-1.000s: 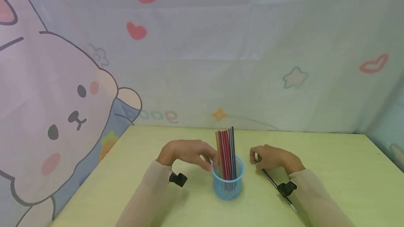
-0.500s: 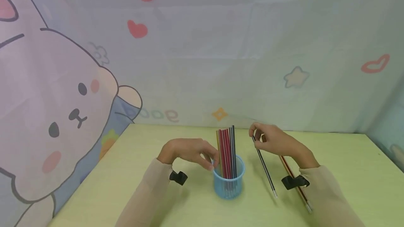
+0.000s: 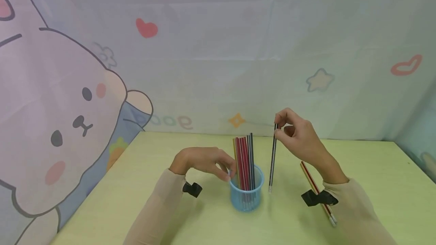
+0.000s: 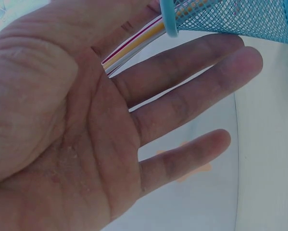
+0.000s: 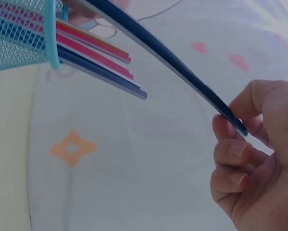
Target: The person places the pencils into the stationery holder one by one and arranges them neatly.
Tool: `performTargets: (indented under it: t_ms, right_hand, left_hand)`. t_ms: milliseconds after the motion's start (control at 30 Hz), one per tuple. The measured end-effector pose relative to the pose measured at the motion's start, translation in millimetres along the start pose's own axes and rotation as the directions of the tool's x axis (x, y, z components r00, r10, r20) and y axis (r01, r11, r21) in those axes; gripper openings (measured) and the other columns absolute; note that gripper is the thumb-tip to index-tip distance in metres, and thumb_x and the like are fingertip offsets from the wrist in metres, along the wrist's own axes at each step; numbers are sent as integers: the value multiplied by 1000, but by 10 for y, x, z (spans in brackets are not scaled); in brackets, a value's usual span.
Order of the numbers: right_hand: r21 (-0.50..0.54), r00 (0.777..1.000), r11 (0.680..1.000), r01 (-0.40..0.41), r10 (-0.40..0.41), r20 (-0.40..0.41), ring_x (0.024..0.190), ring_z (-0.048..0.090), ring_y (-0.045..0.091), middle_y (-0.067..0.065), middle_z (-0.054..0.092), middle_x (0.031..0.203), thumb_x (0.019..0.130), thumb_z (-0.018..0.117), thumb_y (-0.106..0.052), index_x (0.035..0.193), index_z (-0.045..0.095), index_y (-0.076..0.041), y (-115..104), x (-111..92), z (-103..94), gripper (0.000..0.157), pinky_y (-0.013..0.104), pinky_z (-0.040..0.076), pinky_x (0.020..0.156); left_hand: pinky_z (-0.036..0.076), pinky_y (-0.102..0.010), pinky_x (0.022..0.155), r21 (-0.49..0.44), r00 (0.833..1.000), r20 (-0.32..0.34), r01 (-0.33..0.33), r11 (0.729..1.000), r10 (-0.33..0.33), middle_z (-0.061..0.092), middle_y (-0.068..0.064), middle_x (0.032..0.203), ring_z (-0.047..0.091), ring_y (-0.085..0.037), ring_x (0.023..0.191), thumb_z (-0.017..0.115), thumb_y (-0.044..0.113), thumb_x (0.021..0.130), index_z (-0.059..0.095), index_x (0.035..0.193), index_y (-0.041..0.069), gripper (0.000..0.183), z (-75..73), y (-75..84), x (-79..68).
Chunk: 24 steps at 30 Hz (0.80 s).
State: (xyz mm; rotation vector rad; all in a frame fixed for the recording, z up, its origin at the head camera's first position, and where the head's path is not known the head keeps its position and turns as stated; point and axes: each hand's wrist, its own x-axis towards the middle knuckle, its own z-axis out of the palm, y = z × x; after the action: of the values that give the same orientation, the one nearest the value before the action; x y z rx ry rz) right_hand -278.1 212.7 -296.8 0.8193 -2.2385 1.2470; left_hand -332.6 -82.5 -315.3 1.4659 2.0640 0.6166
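A blue mesh pencil cup stands upright on the table, holding several pencils in yellow, red and dark stripes. My left hand holds the cup's left rim between thumb and index finger; its other fingers extend along the outside in the left wrist view. To the right of the cup, my right hand pinches a dark striped pencil near its upper end. That pencil hangs almost upright, its white eraser end downward. In the right wrist view, thumb and fingertips grip the tip of this dark pencil.
Red-and-yellow striped pencils lie on the pale green table, partly under the right forearm. Behind the table hangs a printed backdrop with a rabbit, hearts and stars.
My right hand has lifted the dark pencil off the table, raising it and swinging it from slanted to nearly vertical. The lying pencils came into view. My left hand stays at the cup.
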Motion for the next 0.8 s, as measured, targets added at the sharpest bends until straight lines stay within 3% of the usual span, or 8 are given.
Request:
performTargets:
  t_ms: [200, 333, 567, 800]
  right_hand:
    - [-21, 986, 999, 36, -39, -164, 48, 33, 11, 4, 57, 94, 93, 56, 4, 105, 57, -9, -89, -22, 80, 18, 27, 32, 45]
    - [-47, 976, 996, 79, -87, -200, 49, 34, 10, 4, 58, 94, 93, 57, 4, 104, 59, -9, -62, -26, 203, 17, 26, 32, 45]
    - [-107, 994, 988, 107, -110, -27, 50, 44, 9, 2, 62, 87, 90, 61, 4, 107, 60, -10, -1, -8, 465, 22, 23, 38, 43]
    - [-143, 988, 981, 127, -113, 103, 51, 45, 7, -7, 59, 83, 89, 62, 1, 107, 60, -14, 60, -46, 669, 23, 23, 41, 45]
  left_hand:
    - [51, -25, 96, -4, 1000, 4, 7, 1000, -7, 66, 1, 98, 65, -9, 102, 67, 12, 95, 66, 97, 11, 2, 12, -11, 2]
    - [51, -24, 96, -1, 1000, 8, -2, 1000, 2, 66, 2, 98, 64, -6, 101, 67, 12, 95, 67, 97, 11, 3, 21, -27, 6]
    - [52, -25, 96, -12, 1000, 1, -20, 1000, 20, 65, 0, 96, 63, -7, 97, 68, 13, 96, 65, 95, 14, 3, -1, -13, 11]
    - [51, -25, 96, -11, 1000, 0, -3, 1000, 3, 64, 5, 95, 64, -8, 98, 66, 10, 96, 66, 97, 13, 4, -9, 5, 7]
